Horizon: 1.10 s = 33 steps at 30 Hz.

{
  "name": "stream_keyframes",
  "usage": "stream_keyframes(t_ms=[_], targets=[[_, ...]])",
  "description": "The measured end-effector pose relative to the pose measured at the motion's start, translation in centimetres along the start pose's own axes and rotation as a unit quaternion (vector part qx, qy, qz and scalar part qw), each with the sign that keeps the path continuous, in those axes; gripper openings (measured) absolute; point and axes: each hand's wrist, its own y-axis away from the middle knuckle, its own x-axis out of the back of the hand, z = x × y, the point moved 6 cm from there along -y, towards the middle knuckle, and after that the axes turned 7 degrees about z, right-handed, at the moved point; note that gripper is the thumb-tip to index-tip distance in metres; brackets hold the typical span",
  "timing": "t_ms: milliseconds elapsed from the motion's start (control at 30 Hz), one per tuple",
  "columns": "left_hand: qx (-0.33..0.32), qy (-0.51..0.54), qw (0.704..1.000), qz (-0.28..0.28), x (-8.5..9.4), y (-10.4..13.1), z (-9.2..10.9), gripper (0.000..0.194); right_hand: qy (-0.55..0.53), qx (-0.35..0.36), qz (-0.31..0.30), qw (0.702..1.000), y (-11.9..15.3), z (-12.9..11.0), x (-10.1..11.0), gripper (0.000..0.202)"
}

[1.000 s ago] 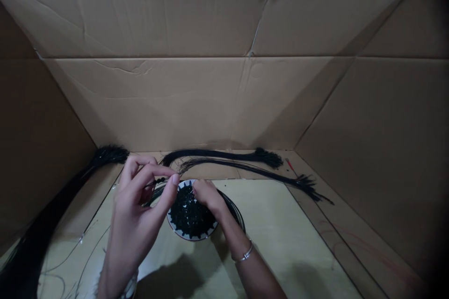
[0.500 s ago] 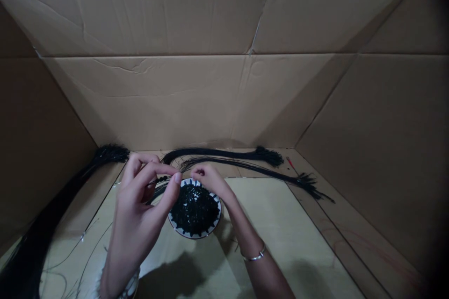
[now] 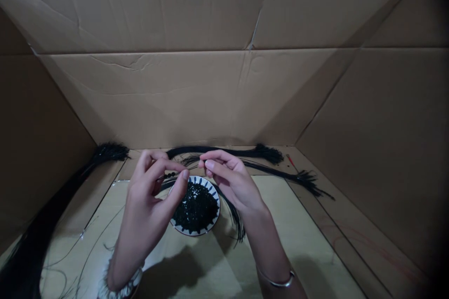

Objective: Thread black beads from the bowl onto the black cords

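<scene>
A white and blue patterned plate (image 3: 216, 191) holds a heap of tiny black beads (image 3: 196, 208). Over its left edge, my left hand (image 3: 150, 205) pinches a thin dark strand at thumb and forefinger, with several round black beads (image 3: 170, 175) by its curled fingers. My right hand (image 3: 235, 180) is above and right of the plate, thumb and forefinger pressed together; whatever lies between them is too small to make out. A bundle of black strands (image 3: 233, 212) hangs down past the plate's right side.
Two black strand bundles (image 3: 228, 151) lie along the back by the cardboard wall (image 3: 168, 98). A thick black bundle (image 3: 66, 196) runs down the left side. Loose threads lie on the pale board (image 3: 298, 224). A small red-tipped item (image 3: 290, 160) is at the back right.
My right hand has turned and moved up and right, off the plate. My left hand has shifted slightly right. The strand bundle right of the plate has come into view.
</scene>
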Motion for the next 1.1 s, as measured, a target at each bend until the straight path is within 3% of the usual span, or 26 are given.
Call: stream_keyframes(t_ms=[233,1100], targets=[[-0.006,0.007,1.0,-0.02,-0.7,0.2,-0.2,0.005,-0.008,0.012,0.02,1.0,0.5,-0.4,-0.1,0.011],[-0.011,0.032,0.999,-0.027,-1.4,0.1,0.2,0.006,-0.079,-0.014,-0.017,0.997,0.6,0.3,-0.6,0.017]])
